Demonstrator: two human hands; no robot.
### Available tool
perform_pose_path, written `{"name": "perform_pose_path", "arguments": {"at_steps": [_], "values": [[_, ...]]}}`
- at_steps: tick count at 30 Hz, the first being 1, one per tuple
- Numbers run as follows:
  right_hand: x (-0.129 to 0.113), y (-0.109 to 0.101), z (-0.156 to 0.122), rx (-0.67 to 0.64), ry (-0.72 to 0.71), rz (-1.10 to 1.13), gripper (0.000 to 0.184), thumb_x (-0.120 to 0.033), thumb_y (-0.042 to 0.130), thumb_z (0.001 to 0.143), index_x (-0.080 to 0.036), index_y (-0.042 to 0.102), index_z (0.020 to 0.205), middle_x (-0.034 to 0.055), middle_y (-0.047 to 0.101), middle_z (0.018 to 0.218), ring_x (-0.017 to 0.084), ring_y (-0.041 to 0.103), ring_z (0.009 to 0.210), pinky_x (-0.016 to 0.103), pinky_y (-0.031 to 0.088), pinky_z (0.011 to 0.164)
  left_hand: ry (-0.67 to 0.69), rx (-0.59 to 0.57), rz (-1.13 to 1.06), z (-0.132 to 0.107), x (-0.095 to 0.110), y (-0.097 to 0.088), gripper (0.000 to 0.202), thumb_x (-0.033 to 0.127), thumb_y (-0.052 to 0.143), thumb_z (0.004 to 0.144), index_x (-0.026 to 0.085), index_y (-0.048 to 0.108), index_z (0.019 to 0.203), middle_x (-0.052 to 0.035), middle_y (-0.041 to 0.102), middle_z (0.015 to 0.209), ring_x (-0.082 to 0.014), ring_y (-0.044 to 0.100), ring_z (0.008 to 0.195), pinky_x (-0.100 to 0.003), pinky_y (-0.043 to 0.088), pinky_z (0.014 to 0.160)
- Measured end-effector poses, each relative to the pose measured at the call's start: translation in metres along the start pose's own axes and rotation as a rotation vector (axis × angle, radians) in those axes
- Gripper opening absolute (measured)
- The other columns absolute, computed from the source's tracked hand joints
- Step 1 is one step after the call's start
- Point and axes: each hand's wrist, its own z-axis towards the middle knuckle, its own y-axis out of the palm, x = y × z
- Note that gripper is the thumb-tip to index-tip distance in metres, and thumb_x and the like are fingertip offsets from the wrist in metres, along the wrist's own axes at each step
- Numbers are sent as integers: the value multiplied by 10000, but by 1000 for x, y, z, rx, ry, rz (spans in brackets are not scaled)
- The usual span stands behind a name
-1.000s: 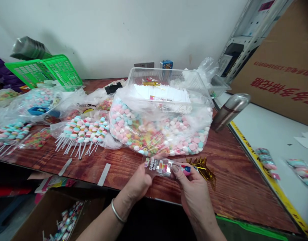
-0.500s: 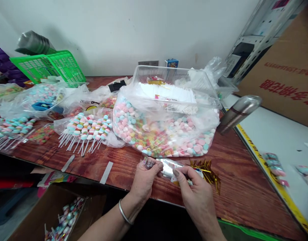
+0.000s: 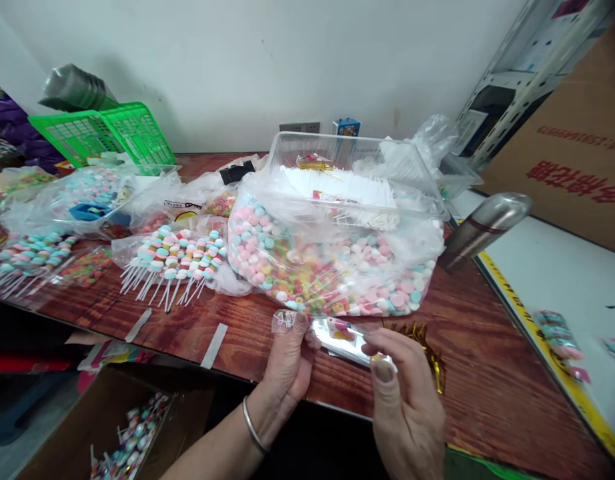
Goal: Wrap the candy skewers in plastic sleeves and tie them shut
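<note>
My left hand point(image 3: 286, 360), with a metal bangle on its wrist, is closed at the table's front edge. Between its thumb and fingers it pinches a small clear printed plastic bag point(image 3: 283, 321), whose end sticks out past the thumb. My right hand point(image 3: 407, 390) is open, thumb and forefinger apart, over the right end of some shiny silver packaging point(image 3: 345, 345) with a pink print. Gold twist ties point(image 3: 435, 353) lie partly hidden behind my right hand. Just beyond both hands rests a clear tub point(image 3: 327, 303) holding marshmallows, fruit-coloured gummy rings and white sticks.
Marshmallow skewers point(image 3: 180, 255) lie on bags to the left, with a green basket point(image 3: 102, 133) behind. A steel flask point(image 3: 487, 230) leans at the right. Wrapped sweets point(image 3: 560, 337) lie on the white surface. Below the table, a cardboard box point(image 3: 62, 427) holds wrapped lollipops.
My right hand has drawn back to the right and its thumb and forefinger have parted. The left hand's thumb has tilted upright over the clear bag. The view has shifted slightly.
</note>
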Motion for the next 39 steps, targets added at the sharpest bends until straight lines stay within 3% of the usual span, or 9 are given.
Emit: {"name": "perform_pose_path", "arguments": {"at_steps": [3,11,17,20,23,27,32,35,39], "values": [[0,7,-1,-41,-80,-30,192,-331,460,955,-242,582,1075,65,576,1101,213,543,1056,363,424,919,10,-9,16,-2,0,0,446,300,843,635,192,436,783,91,480,623,-33,423,509,-162,352,487],[5,12,4,-38,-116,-84,179,-278,518,927,-235,621,1067,70,569,1089,215,552,1040,381,445,906,99,-48,84,1,0,-3,410,305,826,658,194,448,771,82,489,633,-46,419,511,-184,358,498],[12,22,2,-155,58,59,101,-283,568,908,-224,642,943,49,613,1041,182,598,955,311,485,816,144,-85,151,-5,2,1,339,276,826,655,163,510,693,65,504,619,-52,460,563,-186,397,572],[17,25,2,-167,64,70,117,-255,539,924,-213,644,955,40,645,975,163,609,879,285,481,771,-8,-154,222,-9,7,4,245,258,805,680,143,623,797,28,578,697,-64,502,599,-189,394,562],[19,25,4,-146,-3,21,115,-253,549,916,-203,651,935,42,659,945,165,613,849,274,473,750,-185,-195,211,-9,11,3,300,259,800,684,128,673,923,-6,625,748,-59,506,569,-188,375,532],[18,27,4,-183,-36,-58,170,-286,532,919,-199,640,822,25,641,796,163,606,752,263,466,691,-119,-160,208,-3,12,2,238,259,817,650,118,629,685,30,542,552,-53,463,497,-184,344,507],[22,34,3,-265,-79,-110,184,-338,521,917,-228,657,859,17,671,788,180,638,756,255,468,666,-109,-104,207,1,16,-4,329,315,843,589,136,569,628,33,512,497,-64,419,445,-197,270,444],[20,46,12,-322,-141,-61,161,-363,561,887,-247,671,867,22,695,855,191,653,779,266,484,712,-32,-88,175,9,34,-15,358,337,847,577,137,552,604,29,500,483,-66,414,450,-202,279,455],[-7,82,35,-329,-115,56,181,-387,564,864,-246,658,803,41,694,939,214,644,877,304,477,826,171,6,94,20,90,-45,368,318,853,586,130,537,590,39,479,490,-48,393,458,-179,270,450]]}}
